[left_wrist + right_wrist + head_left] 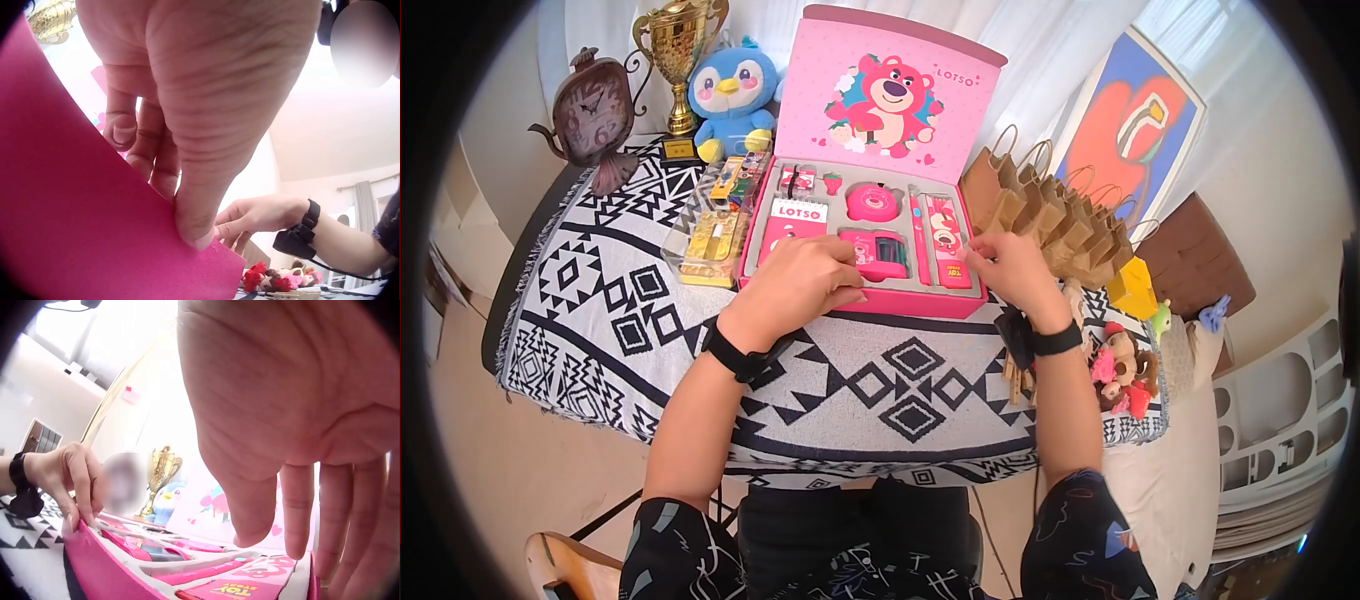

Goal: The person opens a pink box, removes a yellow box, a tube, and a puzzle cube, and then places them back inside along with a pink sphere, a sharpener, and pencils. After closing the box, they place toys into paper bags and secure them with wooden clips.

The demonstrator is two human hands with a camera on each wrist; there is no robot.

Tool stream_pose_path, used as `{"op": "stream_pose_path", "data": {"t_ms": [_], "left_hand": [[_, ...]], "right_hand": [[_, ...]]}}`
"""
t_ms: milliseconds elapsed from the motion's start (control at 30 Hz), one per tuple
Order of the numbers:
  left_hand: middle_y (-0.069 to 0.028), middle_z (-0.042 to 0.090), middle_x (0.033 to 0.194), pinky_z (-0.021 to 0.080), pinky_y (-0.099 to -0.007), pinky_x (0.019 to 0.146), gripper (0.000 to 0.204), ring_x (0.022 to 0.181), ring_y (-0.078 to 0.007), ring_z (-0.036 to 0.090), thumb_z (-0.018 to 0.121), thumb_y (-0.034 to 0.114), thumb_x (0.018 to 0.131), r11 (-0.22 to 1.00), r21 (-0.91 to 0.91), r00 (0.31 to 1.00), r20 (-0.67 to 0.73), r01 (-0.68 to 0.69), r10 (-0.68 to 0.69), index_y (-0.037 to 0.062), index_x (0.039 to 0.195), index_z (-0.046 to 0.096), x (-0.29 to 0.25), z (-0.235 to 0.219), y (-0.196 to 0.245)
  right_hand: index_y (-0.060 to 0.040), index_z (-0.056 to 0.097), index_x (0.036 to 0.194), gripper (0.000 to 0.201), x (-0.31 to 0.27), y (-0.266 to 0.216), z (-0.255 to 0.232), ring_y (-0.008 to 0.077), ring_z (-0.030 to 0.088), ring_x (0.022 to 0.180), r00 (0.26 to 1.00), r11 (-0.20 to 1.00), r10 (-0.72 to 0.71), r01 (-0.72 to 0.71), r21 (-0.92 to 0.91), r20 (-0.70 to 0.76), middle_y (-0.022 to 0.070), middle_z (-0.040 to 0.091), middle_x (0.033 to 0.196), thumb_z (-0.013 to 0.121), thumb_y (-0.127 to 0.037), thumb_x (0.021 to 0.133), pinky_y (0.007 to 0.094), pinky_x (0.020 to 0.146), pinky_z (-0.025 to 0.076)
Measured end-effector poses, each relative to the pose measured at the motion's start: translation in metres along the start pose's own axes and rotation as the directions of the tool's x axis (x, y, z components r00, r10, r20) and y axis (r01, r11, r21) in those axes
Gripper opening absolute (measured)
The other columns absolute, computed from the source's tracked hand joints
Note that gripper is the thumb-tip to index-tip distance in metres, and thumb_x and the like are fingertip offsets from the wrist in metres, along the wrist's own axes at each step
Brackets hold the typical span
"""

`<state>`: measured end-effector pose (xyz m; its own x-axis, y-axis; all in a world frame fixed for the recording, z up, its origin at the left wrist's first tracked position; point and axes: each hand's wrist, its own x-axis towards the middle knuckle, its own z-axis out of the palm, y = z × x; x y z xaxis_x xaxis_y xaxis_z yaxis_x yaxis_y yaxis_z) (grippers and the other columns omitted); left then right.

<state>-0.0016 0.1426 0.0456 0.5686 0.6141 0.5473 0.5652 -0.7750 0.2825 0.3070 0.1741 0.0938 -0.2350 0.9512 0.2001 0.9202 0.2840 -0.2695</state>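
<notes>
An opened pink gift box (920, 300) with a Lotso bear on its raised lid (840, 70) sits on the table. Its grey tray holds a notebook (798, 213), a round pink case (873, 202), a pink item with a dark window (878, 252) and a Toy Story box (947, 245). My left hand (805, 285) pinches the front wall, thumb outside and fingers over the rim, as the left wrist view shows. At the right wall is my right hand (1015, 270); in the right wrist view its straight fingers reach down along that side, the thumb above the tray.
Brown paper bags (1045, 210) stand right of the box, with small plush toys (1125, 370) nearer. Packaged yellow items (710, 240), a blue penguin plush (735, 100), a gold trophy (680, 50) and a clock (595, 110) stand left. A patterned cloth (900, 390) covers the table.
</notes>
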Motion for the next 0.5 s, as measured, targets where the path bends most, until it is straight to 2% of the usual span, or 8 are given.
{"op": "stream_pose_path", "data": {"t_ms": [67, 233, 267, 333, 367, 400, 467, 500], "left_hand": [[-0.009, 0.067, 0.086, 0.054, -0.0428, 0.069, 0.015, 0.078, -0.03, 0.068, 0.082, 0.016, 0.08, 1.0, -0.015, 1.0, -0.003, 0.0, 0.0, 0.0047, 0.089, 0.079, 0.0, 0.001, -0.001], [-0.0094, 0.068, 0.085, 0.054, -0.0428, 0.069, 0.015, 0.078, -0.0304, 0.067, 0.082, 0.015, 0.08, 1.0, 0.0, 0.999, 0.019, 0.028, -0.028, 0.0043, 0.089, 0.079, 0.0, 0.003, -0.004], [-0.0095, 0.068, 0.086, 0.054, -0.0426, 0.069, 0.015, 0.078, -0.0305, 0.067, 0.083, 0.015, 0.08, 1.0, -0.011, 1.0, 0.017, 0.019, -0.019, 0.0041, 0.089, 0.079, 0.001, 0.002, -0.002], [-0.0097, 0.068, 0.087, 0.054, -0.0424, 0.069, 0.015, 0.079, -0.0305, 0.068, 0.083, 0.015, 0.08, 1.0, 0.002, 0.999, 0.034, 0.026, -0.026, 0.004, 0.089, 0.079, 0.002, 0.001, -0.002], [-0.0098, 0.069, 0.087, 0.054, -0.0422, 0.07, 0.016, 0.079, -0.0307, 0.068, 0.083, 0.016, 0.08, 0.999, -0.02, 0.999, 0.027, 0.027, -0.027, 0.004, 0.09, 0.079, 0.002, 0.001, -0.001], [-0.0099, 0.069, 0.088, 0.054, -0.042, 0.07, 0.016, 0.079, -0.0308, 0.068, 0.083, 0.016, 0.08, 0.999, -0.044, 0.999, 0.021, 0.026, -0.025, 0.004, 0.09, 0.079, 0.002, 0.002, -0.001], [-0.0103, 0.069, 0.088, 0.054, -0.0409, 0.071, 0.017, 0.08, -0.0307, 0.068, 0.083, 0.016, 0.08, 0.999, -0.026, 0.998, 0.053, 0.039, -0.037, 0.0047, 0.093, 0.08, 0.002, 0.0, -0.001], [-0.0103, 0.071, 0.089, 0.054, -0.0389, 0.07, 0.017, 0.079, -0.0284, 0.069, 0.083, 0.014, 0.081, 0.995, -0.078, 0.997, 0.051, 0.059, -0.055, 0.004, 0.094, 0.08, 0.003, -0.003, -0.001]], "right_hand": [[-0.0036, 0.08, 0.103, 0.031, -0.011, 0.003, 0.006, 0.0419, 0.073, 0.085, 0.997, 0.991, 0.083, -0.083, 0.103, 0.008, 0.0227, 0.074, 0.085, 0.073, -0.032, 0.092, 0.047, 0.08, 0.057], [-0.0015, 0.078, 0.102, 0.028, -0.027, 0.011, 0.027, 0.0414, 0.072, 0.08, 0.988, 0.989, 0.011, 0.013, 0.151, -0.155, 0.0248, 0.072, 0.082, 0.076, -0.025, 0.086, 0.0467, 0.076, 0.056], [-0.0014, 0.078, 0.103, 0.028, -0.03, 0.007, 0.025, 0.0411, 0.072, 0.08, 0.991, 0.983, 0.055, -0.033, 0.181, -0.122, 0.0245, 0.072, 0.082, 0.077, -0.024, 0.087, 0.0467, 0.076, 0.056], [-0.0013, 0.078, 0.105, 0.028, -0.031, 0.013, 0.032, 0.0403, 0.072, 0.081, 0.986, 0.988, 0.031, -0.006, 0.154, -0.164, 0.0242, 0.073, 0.085, 0.077, -0.024, 0.088, 0.0469, 0.076, 0.056], [-0.0013, 0.078, 0.106, 0.029, -0.033, 0.008, 0.027, 0.0403, 0.073, 0.087, 0.991, 0.992, 0.026, -0.008, 0.129, -0.132, 0.0231, 0.075, 0.097, 0.076, -0.024, 0.089, 0.0464, 0.079, 0.057], [-0.0013, 0.078, 0.106, 0.029, -0.034, 0.009, 0.033, 0.0403, 0.073, 0.087, 0.991, 0.988, 0.024, -0.004, 0.156, -0.128, 0.0231, 0.075, 0.097, 0.076, -0.024, 0.089, 0.0464, 0.079, 0.057], [-0.0013, 0.078, 0.106, 0.028, -0.037, 0.01, 0.039, 0.0407, 0.072, 0.094, 0.971, 0.995, -0.011, 0.033, 0.089, -0.237, 0.021, 0.075, 0.111, 0.075, -0.023, 0.089, 0.0461, 0.084, 0.058], [-0.0018, 0.077, 0.109, 0.028, -0.038, 0.009, 0.039, 0.0414, 0.072, 0.099, 0.981, 0.994, 0.043, -0.022, 0.111, -0.191, 0.0191, 0.073, 0.123, 0.074, -0.021, 0.089, 0.0463, 0.087, 0.058]]}}
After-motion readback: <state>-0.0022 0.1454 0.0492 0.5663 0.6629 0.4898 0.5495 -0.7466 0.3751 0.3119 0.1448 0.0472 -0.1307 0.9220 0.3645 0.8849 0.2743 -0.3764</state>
